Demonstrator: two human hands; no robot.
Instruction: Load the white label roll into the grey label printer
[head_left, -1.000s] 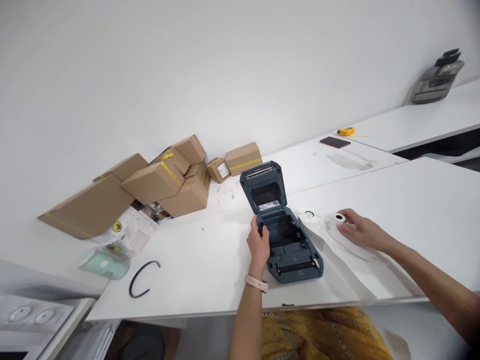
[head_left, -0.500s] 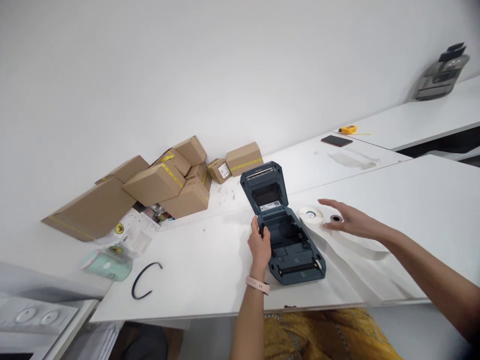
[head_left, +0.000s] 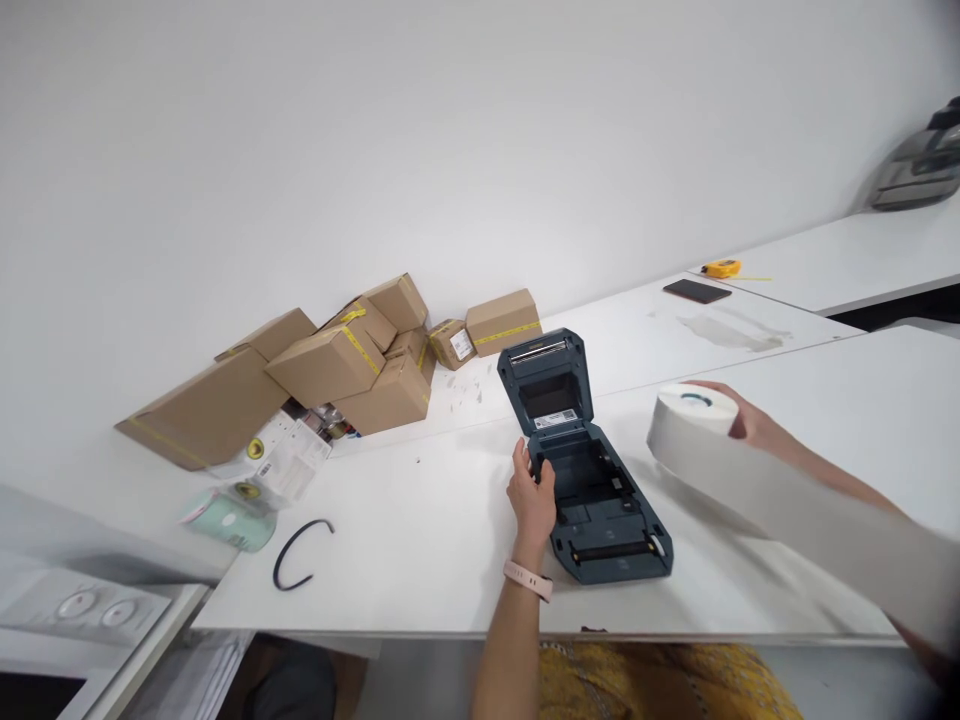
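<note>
Clock centre: the printer; directions as the picture shows them.
Green container (head_left: 232, 522): 9 o'clock, near the table's (head_left: 405, 590) left edge.
Black curved band (head_left: 280, 562): between 8 and 9 o'clock, lying flat.
Cardboard boxes (head_left: 326, 368): 10 o'clock, heaped by the wall, seemingly to leave working room in front.
Left hand (head_left: 534, 505): 9 o'clock, partly closed, thumb and fingers on the printer's left edge, probably to steady it.
Printer (head_left: 604, 510): on the table, lid raised and tipped back, so its inner bay faces up and is easy to reach.
Paper roll (head_left: 675, 425): 2 o'clock, above the table, core facing up; that tilt probably keeps its layers together.
Phone (head_left: 697, 291) and yellow tape measure (head_left: 722, 269): 1 o'clock, beyond the hands' reach-path.
Right hand (head_left: 759, 425): 2 o'clock, curled around the roll's far right side, seemingly to bear its weight; hidden fingers leave its full opening unclear.
Loose paper strip (head_left: 817, 505): sweeps from the roll towards 4 o'clock, blurred, in front of the right forearm.
</note>
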